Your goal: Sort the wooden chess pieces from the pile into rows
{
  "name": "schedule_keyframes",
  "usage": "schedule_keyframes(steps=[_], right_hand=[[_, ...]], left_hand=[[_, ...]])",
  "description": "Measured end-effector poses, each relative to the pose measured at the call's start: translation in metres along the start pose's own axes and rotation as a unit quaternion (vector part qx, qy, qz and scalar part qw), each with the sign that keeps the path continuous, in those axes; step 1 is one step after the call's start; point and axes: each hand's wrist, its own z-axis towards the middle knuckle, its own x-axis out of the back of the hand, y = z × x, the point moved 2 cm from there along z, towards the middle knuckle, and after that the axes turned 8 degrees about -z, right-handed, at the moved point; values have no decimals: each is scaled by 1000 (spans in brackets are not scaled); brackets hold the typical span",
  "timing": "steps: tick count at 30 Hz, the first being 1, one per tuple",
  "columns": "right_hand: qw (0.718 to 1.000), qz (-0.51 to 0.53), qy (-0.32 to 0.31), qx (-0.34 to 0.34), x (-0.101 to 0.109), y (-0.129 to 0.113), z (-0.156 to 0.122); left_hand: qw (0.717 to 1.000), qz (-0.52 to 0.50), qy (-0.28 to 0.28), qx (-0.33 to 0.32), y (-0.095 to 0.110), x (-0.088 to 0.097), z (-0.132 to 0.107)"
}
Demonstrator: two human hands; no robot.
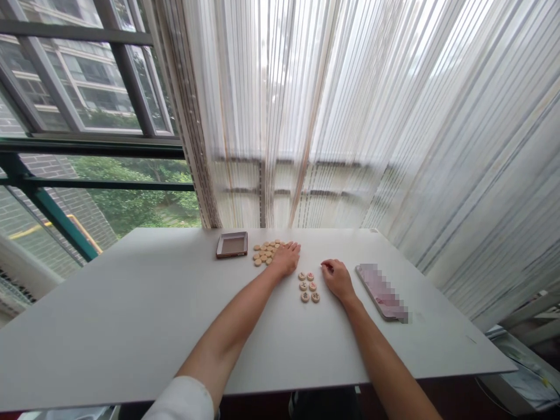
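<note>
My left hand (286, 258) lies over the right side of a loose cluster of round wooden xiangqi pieces (263, 257), its fingers stretched out. The palm hides part of that group. Nearer to me, more xiangqi pieces (303, 286) with black or red characters sit face up in two columns of three. Just right of these columns, my right hand (338, 278) rests low over the table with fingers curled together. Whatever those fingers may hold is hidden.
A shallow open box (231, 245) stands left of the cluster on the white table (144, 326). To the right lies a flat pinkish object (380, 291), partly blurred out. Sheer striped curtains (332, 116) hang behind the far edge, with a window at the left.
</note>
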Motion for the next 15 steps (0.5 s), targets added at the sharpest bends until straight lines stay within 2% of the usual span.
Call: schedule_keyframes(steps=[6,15], right_hand=[[1000,17,-3,-13,-2,4,2],[998,44,-4,-44,0,6,2]], left_hand=[[999,-2,-6,-35,-8,-4,-3],[995,4,24,-100,8,16,-28]])
